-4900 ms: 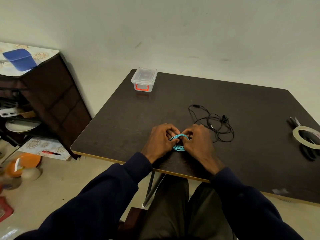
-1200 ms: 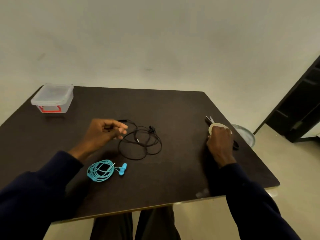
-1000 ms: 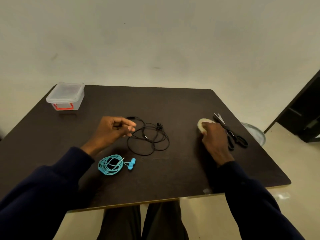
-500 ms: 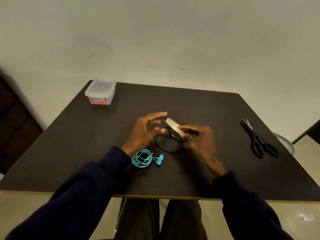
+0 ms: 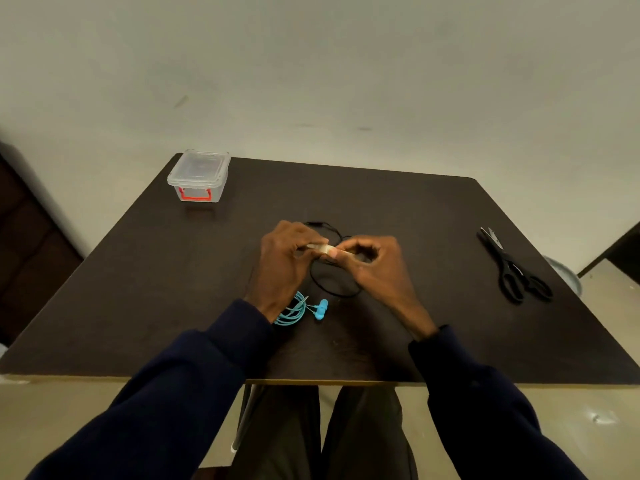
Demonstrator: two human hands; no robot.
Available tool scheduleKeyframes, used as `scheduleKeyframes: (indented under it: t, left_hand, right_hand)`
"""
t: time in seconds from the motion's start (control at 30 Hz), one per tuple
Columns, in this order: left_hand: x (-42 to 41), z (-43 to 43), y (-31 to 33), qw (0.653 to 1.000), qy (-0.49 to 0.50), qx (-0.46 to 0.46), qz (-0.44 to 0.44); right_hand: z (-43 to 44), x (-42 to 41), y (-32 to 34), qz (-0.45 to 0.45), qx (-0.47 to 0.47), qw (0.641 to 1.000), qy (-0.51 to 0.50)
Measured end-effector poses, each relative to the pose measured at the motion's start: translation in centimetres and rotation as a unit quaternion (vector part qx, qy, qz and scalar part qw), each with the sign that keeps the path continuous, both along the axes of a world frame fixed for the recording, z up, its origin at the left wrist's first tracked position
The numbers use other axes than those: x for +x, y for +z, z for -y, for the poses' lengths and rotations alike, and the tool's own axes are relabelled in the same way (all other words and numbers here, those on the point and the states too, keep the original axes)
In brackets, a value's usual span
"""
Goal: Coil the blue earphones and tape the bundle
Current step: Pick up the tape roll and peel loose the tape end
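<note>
The coiling is judged done: the blue earphones [image 5: 294, 311] lie as a loose coil on the table [image 5: 415, 209], partly hidden under the left wrist, with the earbuds just to the coil's right. The taping step is in hand. A tape roll [image 5: 323, 249] is held up between both hands, above the black earphones [image 5: 332, 289]. The fingers [image 5: 304, 237] of the left hand [image 5: 284, 268] are curled and pinched on the roll's left end. Those of the right hand [image 5: 374, 268] are curled round its right side. Whether a free end has been lifted cannot be told. Next, the end probably has to be found and peeled, and a strip drawn out and cut with the scissors [image 5: 512, 271], which lie well apart to the right. The strip is then to be wrapped round the coil.
</note>
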State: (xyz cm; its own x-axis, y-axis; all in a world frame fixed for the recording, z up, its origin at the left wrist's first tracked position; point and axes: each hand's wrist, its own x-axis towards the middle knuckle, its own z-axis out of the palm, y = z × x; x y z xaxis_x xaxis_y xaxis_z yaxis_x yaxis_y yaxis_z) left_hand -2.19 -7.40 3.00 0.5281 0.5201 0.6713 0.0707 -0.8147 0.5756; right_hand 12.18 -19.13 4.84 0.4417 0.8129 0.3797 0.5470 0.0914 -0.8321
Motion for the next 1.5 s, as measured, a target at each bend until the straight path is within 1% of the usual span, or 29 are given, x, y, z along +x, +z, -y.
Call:
scheduleKeyframes:
  t: [0.07, 0.17, 0.43, 0.57, 0.7, 0.73, 0.77, 0.87, 0.93, 0.97, 1.1, 1.23, 1.33, 1.43, 1.47, 1.5]
  left_hand:
    - [0.0, 0.0, 0.6, 1.000, -0.002, 0.016, 0.000]
    - [-0.1, 0.1, 1.0, 1.000, 0.005, 0.013, -0.014]
    - [0.3, 1.2, 1.9, 0.999, -0.008, -0.044, 0.008]
    - [0.1, 1.0, 2.1, 0.993, -0.027, -0.114, 0.030]
    - [-0.5, 0.4, 1.4, 0.974, -0.039, -0.220, 0.032]
    - [-0.7, 0.3, 1.4, 0.975, -0.045, -0.217, 0.026]
    - [-1.0, 0.2, 1.4, 0.981, -0.048, -0.185, 0.011]
    - [-1.5, 0.6, 1.5, 0.998, -0.031, -0.026, -0.057]
    - [-1.7, 0.6, 1.9, 0.998, -0.008, 0.031, -0.054]
    - [-1.9, 0.4, 2.1, 0.998, -0.003, 0.037, -0.044]
    - [-3.4, -0.7, 2.6, 0.998, -0.021, -0.060, 0.017]
    - [-4.1, -1.4, 2.3, 0.988, -0.039, -0.144, 0.048]
    - [-4.6, -2.4, 1.6, 0.966, -0.055, -0.240, 0.081]
    - [-5.1, -3.0, 1.0, 0.929, -0.084, -0.343, 0.107]
    - [-5.2, -3.1, 1.0, 0.923, -0.091, -0.358, 0.110]
    - [-5.2, -3.2, 0.9, 0.927, -0.092, -0.348, 0.108]
  right_hand:
    - [-0.1, 0.0, 0.0, -0.040, -0.003, 0.999, 0.010]
    - [0.1, 0.7, -0.4, -0.103, -0.008, 0.994, 0.039]
    - [1.3, 2.1, -0.7, -0.160, -0.004, 0.984, 0.078]
    - [2.2, 2.8, -0.5, -0.209, 0.004, 0.972, 0.107]
    - [2.3, 3.0, -0.6, -0.248, 0.004, 0.962, 0.117]
    - [2.2, 2.8, -0.6, -0.243, 0.003, 0.964, 0.111]
    - [1.9, 2.5, -0.6, -0.227, 0.001, 0.968, 0.104]
    - [0.8, 1.1, -0.3, -0.162, 0.011, 0.981, 0.103]
    - [0.2, 0.4, 0.0, -0.135, 0.018, 0.984, 0.118]
    - [0.0, 0.1, 0.1, -0.135, 0.020, 0.983, 0.123]
    - [-0.6, 0.1, 0.5, -0.166, 0.017, 0.976, 0.141]
    - [-1.2, -0.2, 0.7, -0.157, 0.006, 0.976, 0.153]
    - [-1.6, -0.2, 1.0, -0.192, 0.003, 0.967, 0.165]
    - [-2.0, -0.2, 1.1, -0.222, 0.001, 0.958, 0.183]
    - [-2.2, -0.3, 1.1, -0.223, -0.001, 0.957, 0.186]
    - [-2.3, -0.5, 1.1, -0.219, -0.002, 0.958, 0.185]
